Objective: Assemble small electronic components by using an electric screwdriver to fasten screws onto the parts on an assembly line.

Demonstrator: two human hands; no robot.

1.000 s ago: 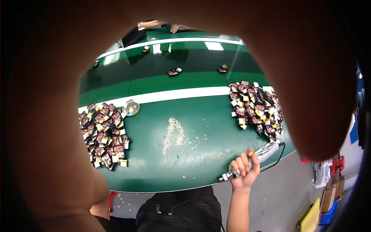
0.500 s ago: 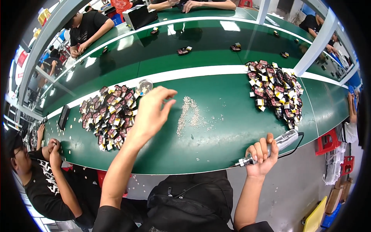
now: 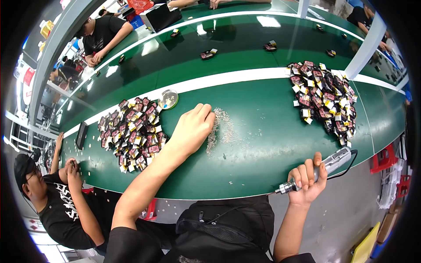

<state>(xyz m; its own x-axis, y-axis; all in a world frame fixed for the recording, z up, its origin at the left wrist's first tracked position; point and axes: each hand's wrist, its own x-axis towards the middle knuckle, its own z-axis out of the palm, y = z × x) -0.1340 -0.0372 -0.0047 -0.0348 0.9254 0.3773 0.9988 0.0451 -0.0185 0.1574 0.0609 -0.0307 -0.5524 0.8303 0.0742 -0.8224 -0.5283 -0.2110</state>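
My left hand reaches over the green table, its fingers drawn together at the left edge of a loose pile of tiny silvery screws. Its fingertips are turned away, so whatever they pinch is hidden. In my right hand, near the front edge, is a silver electric screwdriver, its bit end to the left and a black cord at its other end. Left of my left hand lies a heap of small black units with reddish faces and white-and-yellow tabs; a similar heap is at the right.
A round clear dish stands by the left heap. Beyond the white strip, several single units lie on a dark green surface. A grey post rises at the right. A co-worker sits on my left.
My left hand has moved right to the screw pile, and its spread fingers have closed together. My right hand keeps hold of the screwdriver. The whole view has shifted slightly.
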